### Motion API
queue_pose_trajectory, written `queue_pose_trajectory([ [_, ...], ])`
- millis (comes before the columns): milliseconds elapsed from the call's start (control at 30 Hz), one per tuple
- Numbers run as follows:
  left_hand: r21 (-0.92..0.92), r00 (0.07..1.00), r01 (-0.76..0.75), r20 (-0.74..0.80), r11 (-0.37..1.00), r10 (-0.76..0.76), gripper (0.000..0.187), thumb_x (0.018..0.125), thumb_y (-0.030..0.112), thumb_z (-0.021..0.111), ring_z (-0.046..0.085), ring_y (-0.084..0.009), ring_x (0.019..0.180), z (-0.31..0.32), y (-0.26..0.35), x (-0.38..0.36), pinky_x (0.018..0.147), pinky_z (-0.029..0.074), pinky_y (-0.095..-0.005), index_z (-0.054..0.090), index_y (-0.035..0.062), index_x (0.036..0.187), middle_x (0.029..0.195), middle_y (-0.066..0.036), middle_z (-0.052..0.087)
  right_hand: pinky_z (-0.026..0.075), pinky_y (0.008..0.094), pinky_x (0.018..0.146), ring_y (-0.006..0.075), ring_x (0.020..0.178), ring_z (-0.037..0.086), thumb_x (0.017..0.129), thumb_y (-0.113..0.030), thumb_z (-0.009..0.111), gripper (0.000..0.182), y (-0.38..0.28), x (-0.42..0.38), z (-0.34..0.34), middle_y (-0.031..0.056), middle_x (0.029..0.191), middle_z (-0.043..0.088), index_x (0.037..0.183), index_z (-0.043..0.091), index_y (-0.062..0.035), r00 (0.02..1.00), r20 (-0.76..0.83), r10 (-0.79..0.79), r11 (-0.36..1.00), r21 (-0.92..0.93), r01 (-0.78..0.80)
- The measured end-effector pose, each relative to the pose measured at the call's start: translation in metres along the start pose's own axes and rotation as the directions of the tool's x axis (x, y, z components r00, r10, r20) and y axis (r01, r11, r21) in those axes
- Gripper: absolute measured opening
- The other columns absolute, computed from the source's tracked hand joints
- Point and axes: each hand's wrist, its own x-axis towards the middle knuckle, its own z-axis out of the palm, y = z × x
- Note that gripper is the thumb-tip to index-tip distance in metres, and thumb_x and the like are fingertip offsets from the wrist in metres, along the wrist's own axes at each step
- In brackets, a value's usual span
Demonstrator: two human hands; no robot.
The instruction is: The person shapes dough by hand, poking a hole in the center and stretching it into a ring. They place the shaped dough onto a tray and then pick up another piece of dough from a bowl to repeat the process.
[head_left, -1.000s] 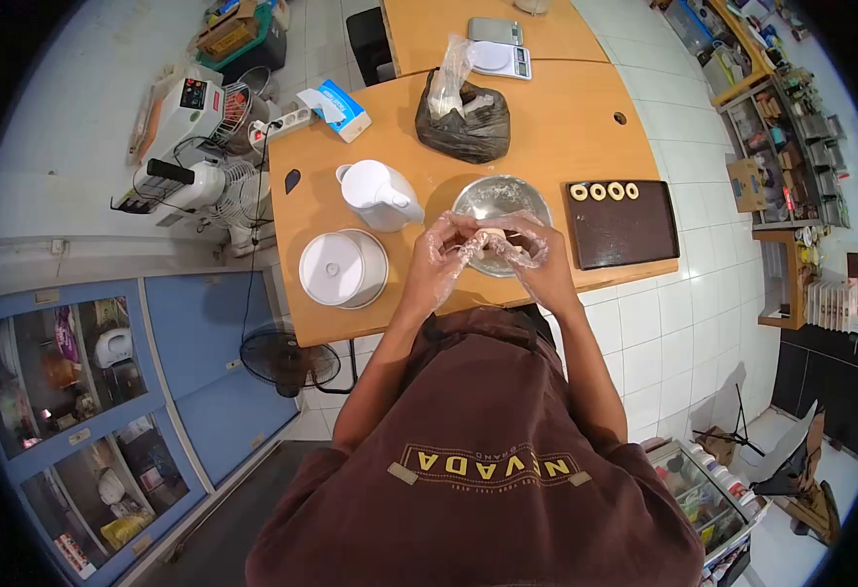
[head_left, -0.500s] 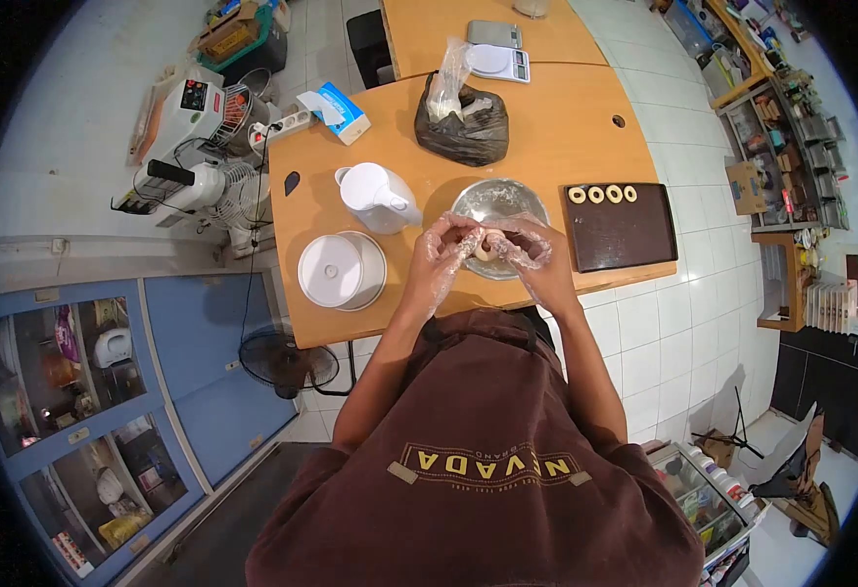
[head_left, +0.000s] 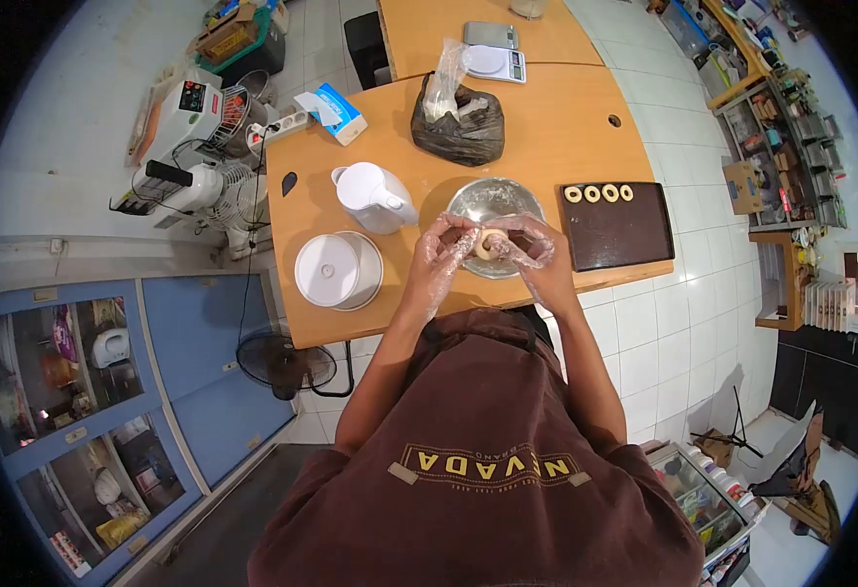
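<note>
A: Status? Clock centred on the bowl, 12 away from the wearer.

B: Nearest: brown shirt (head_left: 473,430), 6 o'clock.

A: Hands?

B: Left hand (head_left: 439,256) at 7, right hand (head_left: 540,256) at 5. Both smeared white, fingertips pinched on one pale ring (head_left: 486,245).

A: Ring position?

B: Held between the two hands, over the bowl's 6 o'clock side. Looks like soft dough. A right-hand fingertip overlaps its middle; can't tell if it goes through.

A: Bowl?

B: Steel bowl (head_left: 480,202) on the worktop (head_left: 556,127), white residue on the inner wall. Near edge partly hidden by the hands. Can't tell if they touch the rim.

A: Around it?

B: Lidded white tub (head_left: 331,269) at 8, near the table edge. Dark tray (head_left: 620,237) at 3, just beside the bowl. Four small rings (head_left: 597,196) in a row along the tray's far side, toward its left end. White jug (head_left: 372,199) at 9, spout toward the bowl.

A: Further out?

B: Black plastic bag (head_left: 456,139) at 11, clear bag (head_left: 444,88) sticking up out of it. Blue-and-white tissue box (head_left: 339,114) at 10. White scale (head_left: 490,63) at 12, grey scale (head_left: 490,35) just behind.
</note>
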Motion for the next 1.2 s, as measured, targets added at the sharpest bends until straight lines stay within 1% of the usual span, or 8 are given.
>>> queue_pose_trajectory([
  [133,-0.024,1.000,0.002,0.007,1.000,-0.002,0.016,0.100,0.009,0.069,0.062,-0.0107,0.103,0.001,0.001,0.000,0.092,0.051,-0.0267,0.061,0.0058,0.113,0.108,-0.002,0.064,0.055,0.0305,0.092,0.0147,0.104,0.069,0.096,-0.005,0.073,0.024,-0.011,0.000,-0.002,0.0076,0.115,0.071,0.119,0.071,0.0014,0.998,-0.029,0.050,0.999,-0.016,-0.050],
  [233,0.136,0.994,0.000,0.105,0.991,-0.015,0.020,0.098,0.008,0.071,0.062,-0.0117,0.104,0.001,0.010,0.001,0.093,0.051,-0.0277,0.059,0.0044,0.114,0.108,-0.004,0.064,0.055,0.0309,0.092,0.0144,0.103,0.069,0.096,-0.004,0.073,0.025,-0.007,0.000,-0.002,0.0072,0.114,0.071,0.120,0.071,0.0013,0.999,-0.015,0.040,0.999,-0.016,-0.040],
  [433,0.174,0.995,-0.062,0.093,0.983,0.047,0.023,0.098,0.003,0.069,0.065,-0.0158,0.109,0.002,0.015,0.000,0.099,0.052,-0.0328,0.058,0.0025,0.118,0.113,-0.008,0.069,0.055,0.0320,0.094,0.0151,0.105,0.068,0.095,-0.005,0.075,0.032,0.003,-0.001,-0.003,0.0071,0.114,0.071,0.125,0.068,0.0010,0.996,0.037,0.079,0.997,-0.018,-0.078],
  [533,0.290,0.994,-0.069,0.102,0.954,0.041,0.023,0.098,0.001,0.068,0.065,-0.0158,0.111,0.002,0.021,0.000,0.101,0.052,-0.0331,0.058,0.0022,0.119,0.114,-0.009,0.069,0.054,0.0330,0.095,0.0163,0.106,0.068,0.094,-0.005,0.075,0.035,0.013,-0.003,-0.004,0.0078,0.113,0.071,0.128,0.067,0.0000,0.992,0.057,0.109,0.994,-0.030,-0.107],
  [633,0.370,0.992,-0.095,0.109,0.924,0.058,0.019,0.096,-0.005,0.065,0.069,-0.0152,0.104,0.000,0.022,0.001,0.096,0.054,-0.0333,0.062,-0.0031,0.114,0.112,-0.012,0.072,0.054,0.0330,0.094,0.0165,0.104,0.068,0.094,-0.003,0.074,0.033,0.013,-0.002,-0.003,0.0078,0.113,0.072,0.126,0.069,-0.0008,0.997,0.026,0.066,0.994,-0.089,-0.064],
  [933,0.356,0.996,-0.063,0.087,0.932,0.035,0.019,0.096,-0.004,0.068,0.067,-0.0141,0.109,-0.004,0.024,0.001,0.100,0.054,-0.0320,0.061,-0.0027,0.114,0.113,-0.010,0.070,0.054,0.0325,0.092,0.0170,0.103,0.069,0.093,-0.002,0.073,0.026,0.002,-0.001,-0.004,0.0092,0.110,0.072,0.119,0.073,-0.0011,0.999,-0.027,0.031,0.998,-0.049,-0.033],
  [1133,0.356,0.992,-0.023,0.127,0.934,-0.024,0.019,0.098,0.000,0.068,0.065,-0.0135,0.110,-0.006,0.023,0.001,0.099,0.054,-0.0311,0.060,-0.0011,0.116,0.112,-0.009,0.069,0.053,0.0330,0.091,0.0157,0.102,0.068,0.094,-0.005,0.073,0.024,0.000,0.002,-0.003,0.0082,0.107,0.073,0.117,0.073,-0.0013,0.999,0.045,-0.023,0.977,-0.211,0.032],
  [1200,0.341,0.995,-0.017,0.102,0.940,-0.019,0.018,0.099,0.001,0.068,0.065,-0.0133,0.107,-0.005,0.027,0.000,0.098,0.054,-0.0308,0.060,-0.0009,0.115,0.110,-0.009,0.069,0.053,0.0333,0.092,0.0155,0.101,0.067,0.094,-0.007,0.073,0.025,0.001,0.002,-0.005,0.0078,0.105,0.073,0.118,0.073,-0.0019,0.999,0.043,0.032,0.986,-0.165,-0.024],
])
